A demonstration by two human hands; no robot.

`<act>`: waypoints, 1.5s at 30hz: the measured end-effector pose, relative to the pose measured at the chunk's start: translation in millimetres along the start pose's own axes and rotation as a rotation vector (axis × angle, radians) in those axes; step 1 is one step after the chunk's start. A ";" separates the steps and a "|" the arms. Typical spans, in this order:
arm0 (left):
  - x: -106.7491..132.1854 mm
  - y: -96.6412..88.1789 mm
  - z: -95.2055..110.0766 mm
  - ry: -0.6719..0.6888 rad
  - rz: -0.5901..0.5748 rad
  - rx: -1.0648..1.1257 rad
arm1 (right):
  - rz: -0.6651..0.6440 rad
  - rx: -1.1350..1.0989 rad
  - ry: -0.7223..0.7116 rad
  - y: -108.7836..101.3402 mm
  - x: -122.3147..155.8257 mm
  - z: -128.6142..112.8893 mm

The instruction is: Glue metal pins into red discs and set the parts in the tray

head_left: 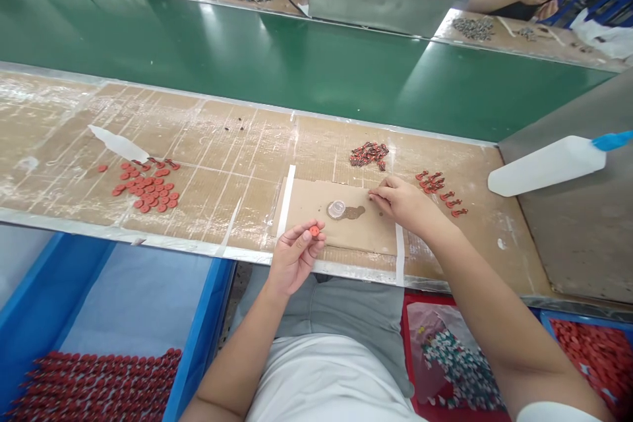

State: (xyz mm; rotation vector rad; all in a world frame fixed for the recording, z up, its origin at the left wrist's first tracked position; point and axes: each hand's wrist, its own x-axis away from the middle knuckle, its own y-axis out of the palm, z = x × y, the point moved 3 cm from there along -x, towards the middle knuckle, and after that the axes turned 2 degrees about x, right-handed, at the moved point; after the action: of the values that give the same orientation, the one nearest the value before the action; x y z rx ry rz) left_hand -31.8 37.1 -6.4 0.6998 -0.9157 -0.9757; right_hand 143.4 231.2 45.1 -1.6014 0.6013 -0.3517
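My left hand (295,252) pinches a small red disc (314,231) at the near edge of a brown cardboard pad (341,227). My right hand (401,203) rests on the pad's far right side, fingers pinched together on something too small to make out. A small clear cap (337,209) sits on the pad beside a dark smear. Behind the pad lies a pile of red-and-dark pins (368,153). Finished red pieces (442,189) lie to the right of my right hand.
A heap of red discs (146,186) and a clear plastic bag (119,144) lie at left on the taped workbench (222,165). A white squeeze bottle (546,165) lies at right. A green conveyor belt (277,59) runs behind. Blue and red bins of parts sit below. Other people's hands work across the belt.
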 end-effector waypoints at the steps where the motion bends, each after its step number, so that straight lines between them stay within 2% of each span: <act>1: -0.1 0.2 0.0 0.001 -0.002 -0.001 | 0.019 -0.007 0.002 0.5 0.8 -0.3; 5: -0.3 1.1 -0.5 0.003 -0.001 -0.010 | 0.116 -0.088 0.003 6.4 5.8 1.1; 9: 0.2 0.2 -0.8 0.003 0.018 -0.015 | 0.256 -0.102 0.101 14.4 13.4 4.2; 23: -0.7 1.1 -0.9 -0.001 -0.033 -0.022 | 0.359 -0.198 0.055 21.0 17.5 -9.3; 27: -0.3 1.4 -0.9 0.006 -0.031 -0.018 | 0.388 -0.253 0.126 20.0 17.8 -9.2; 29: -0.3 1.4 -1.0 0.010 -0.020 -0.018 | 0.420 -0.333 0.216 19.0 18.2 -11.3; 32: -0.3 1.6 -1.0 0.014 0.000 -0.019 | 0.529 -0.548 0.368 16.9 18.2 -22.9; 34: -0.5 1.7 -0.9 0.014 0.022 -0.017 | 0.604 -0.662 0.403 15.7 16.3 -36.7; 39: -1.3 2.3 -0.9 0.013 0.038 -0.003 | 0.701 -0.641 0.368 17.2 9.6 -65.7; 45: -1.7 2.7 -0.7 0.028 -0.018 0.006 | 0.697 -0.520 0.185 25.6 7.5 -71.4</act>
State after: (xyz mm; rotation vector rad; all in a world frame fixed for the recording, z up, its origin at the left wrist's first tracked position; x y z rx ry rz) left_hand -30.7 39.7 -5.0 0.7258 -0.8896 -0.9775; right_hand 105.4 167.3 28.0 -1.7290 1.4249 0.2008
